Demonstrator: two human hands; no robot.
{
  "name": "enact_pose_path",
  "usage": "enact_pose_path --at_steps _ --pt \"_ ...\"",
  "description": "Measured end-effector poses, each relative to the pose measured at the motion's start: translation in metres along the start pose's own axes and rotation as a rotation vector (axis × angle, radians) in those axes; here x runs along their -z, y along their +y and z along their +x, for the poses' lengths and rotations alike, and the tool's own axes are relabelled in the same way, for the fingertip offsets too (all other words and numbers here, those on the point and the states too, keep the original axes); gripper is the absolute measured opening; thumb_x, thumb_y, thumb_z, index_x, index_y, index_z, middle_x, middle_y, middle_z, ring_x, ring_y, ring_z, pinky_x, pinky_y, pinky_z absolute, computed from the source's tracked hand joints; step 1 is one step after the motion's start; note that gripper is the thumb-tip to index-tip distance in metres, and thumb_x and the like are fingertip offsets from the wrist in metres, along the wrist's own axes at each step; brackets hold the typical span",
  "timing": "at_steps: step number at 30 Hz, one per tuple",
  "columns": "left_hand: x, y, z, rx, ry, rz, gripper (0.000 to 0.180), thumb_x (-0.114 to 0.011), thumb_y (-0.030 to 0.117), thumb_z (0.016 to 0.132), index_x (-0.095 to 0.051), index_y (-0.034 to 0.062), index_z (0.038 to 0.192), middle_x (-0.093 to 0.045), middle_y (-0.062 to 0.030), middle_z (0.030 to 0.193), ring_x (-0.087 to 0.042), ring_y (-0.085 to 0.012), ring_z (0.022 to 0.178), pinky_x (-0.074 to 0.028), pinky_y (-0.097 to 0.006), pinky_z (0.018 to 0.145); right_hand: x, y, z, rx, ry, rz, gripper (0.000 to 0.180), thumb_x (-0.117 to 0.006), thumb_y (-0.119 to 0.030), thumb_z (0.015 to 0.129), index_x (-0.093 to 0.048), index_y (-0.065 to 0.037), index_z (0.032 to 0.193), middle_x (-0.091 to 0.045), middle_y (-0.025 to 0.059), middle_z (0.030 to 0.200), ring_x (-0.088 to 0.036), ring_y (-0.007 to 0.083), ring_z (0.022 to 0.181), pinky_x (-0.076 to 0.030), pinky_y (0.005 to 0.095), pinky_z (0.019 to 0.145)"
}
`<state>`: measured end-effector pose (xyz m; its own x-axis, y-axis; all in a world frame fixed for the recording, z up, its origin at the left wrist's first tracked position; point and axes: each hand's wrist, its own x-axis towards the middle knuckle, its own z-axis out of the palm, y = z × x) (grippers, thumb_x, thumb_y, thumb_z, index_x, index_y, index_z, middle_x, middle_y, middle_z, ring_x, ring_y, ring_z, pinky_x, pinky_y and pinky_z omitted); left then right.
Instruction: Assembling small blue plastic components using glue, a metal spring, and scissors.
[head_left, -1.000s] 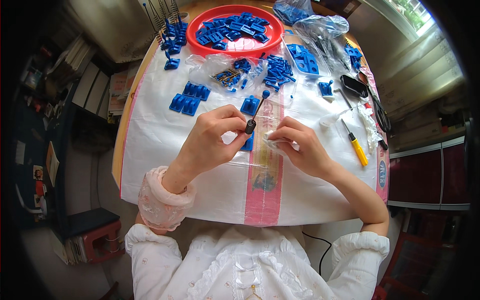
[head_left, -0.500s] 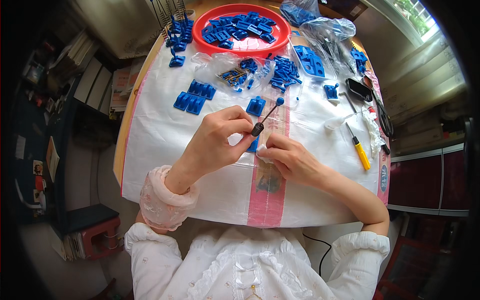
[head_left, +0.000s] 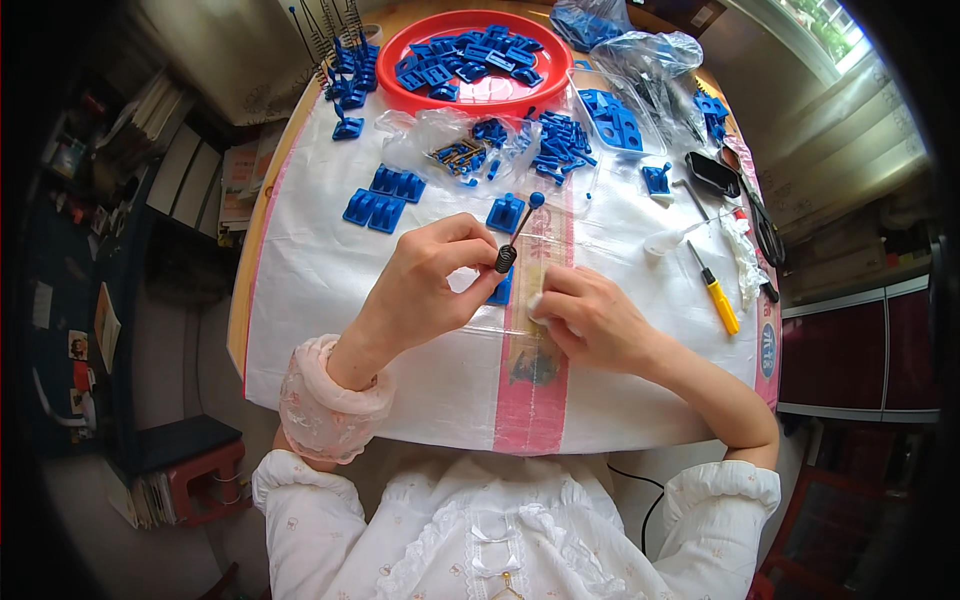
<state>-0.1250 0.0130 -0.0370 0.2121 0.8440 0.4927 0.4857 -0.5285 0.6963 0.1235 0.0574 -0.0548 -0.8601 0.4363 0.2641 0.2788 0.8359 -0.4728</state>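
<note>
with our left hand [head_left: 430, 278] we pinch a black coiled rod [head_left: 506, 259] between thumb and forefinger, gripping it at the coil, so its shaft slants up and away to a blue ball tip [head_left: 537, 199]. our right hand [head_left: 592, 318] is just across from it, fingers curled in and grasping a white wad [head_left: 538, 306], most of which they hide. between the two hands runs a narrow gap of sheet, and a blue piece [head_left: 502, 288] lies there, partly covered by our left fingertips; we cannot tell whether they touch it. just beyond, near the ball, sits a blue bracket [head_left: 505, 214]. toward us, a broad stretch of white sheet [head_left: 410, 395] runs down to the table's curved near edge, giving our wrists room; to the left it reaches the wooden table edge [head_left: 240, 300], well apart from our hand. on the far side, room narrows: ridged blue blocks [head_left: 374, 209] lie ahead to the left, then a clear plastic bag [head_left: 397, 148] of small parts, with the rim of a red tray [head_left: 388, 92] behind. on the right, a yellow-handled screwdriver [head_left: 721, 306], white tissue [head_left: 745, 265] and black scissors [head_left: 768, 240] line that edge.
</note>
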Motion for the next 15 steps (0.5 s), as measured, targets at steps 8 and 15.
enact_pose_path --at_steps 8,15 --pt "-0.003 0.006 0.002 -0.003 0.042 -0.048 0.011 -0.079 -0.006 0.078 -0.072 -0.0031 0.086 -0.07 -0.0103 0.09 -0.071 -0.021 0.072 -0.057 -0.03 0.064 0.052 -0.007 -0.07 -0.232 0.093 -0.369 0.014 -0.067 0.002 0.076 -0.06 -0.005 0.085 -0.056 0.0095 0.087 -0.058 0.0286 0.084 -0.047 0.0414 0.076" --pt "-0.01 0.008 0.004 0.007 -0.01 0.027 0.01 -0.081 -0.005 0.078 -0.075 -0.0016 0.085 -0.071 -0.0084 0.092 -0.067 -0.0157 0.076 -0.052 -0.027 0.067 0.072 0.001 -0.125 -0.422 0.107 -0.51 0.015 -0.069 0.006 0.077 -0.061 -0.003 0.087 -0.062 0.0098 0.088 -0.063 0.0303 0.089 -0.049 0.0417 0.084"
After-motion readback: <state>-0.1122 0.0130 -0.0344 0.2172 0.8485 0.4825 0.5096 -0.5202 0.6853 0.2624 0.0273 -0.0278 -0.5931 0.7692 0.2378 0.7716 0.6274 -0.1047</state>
